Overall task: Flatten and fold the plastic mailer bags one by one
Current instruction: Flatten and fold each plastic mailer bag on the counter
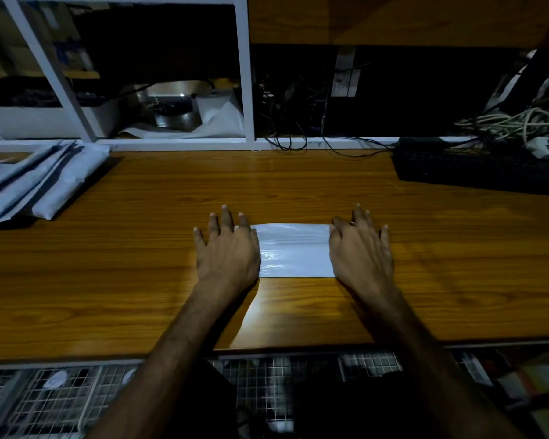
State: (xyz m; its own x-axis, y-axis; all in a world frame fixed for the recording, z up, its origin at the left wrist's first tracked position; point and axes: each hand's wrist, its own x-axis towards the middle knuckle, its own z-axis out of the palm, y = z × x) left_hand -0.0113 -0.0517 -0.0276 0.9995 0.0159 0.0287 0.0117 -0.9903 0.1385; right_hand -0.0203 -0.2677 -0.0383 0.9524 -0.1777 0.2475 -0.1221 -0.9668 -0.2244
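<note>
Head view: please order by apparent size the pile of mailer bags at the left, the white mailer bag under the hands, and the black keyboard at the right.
1. black keyboard, cut by the frame edge
2. pile of mailer bags, also cut off, so these two are unsure
3. white mailer bag, clearly smallest; both hands hide its ends

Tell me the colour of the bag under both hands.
White and glossy; the mailer bag shows best in the head view.

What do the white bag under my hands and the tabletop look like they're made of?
The white bag looks like thin glossy plastic film: it shows bright wet-looking glare and fine wrinkles. The tabletop looks like wood or a wood-grain laminate with a smooth semi-gloss finish: brown grain streaks run across it and it reflects light. Which of the two cannot be told.
</note>
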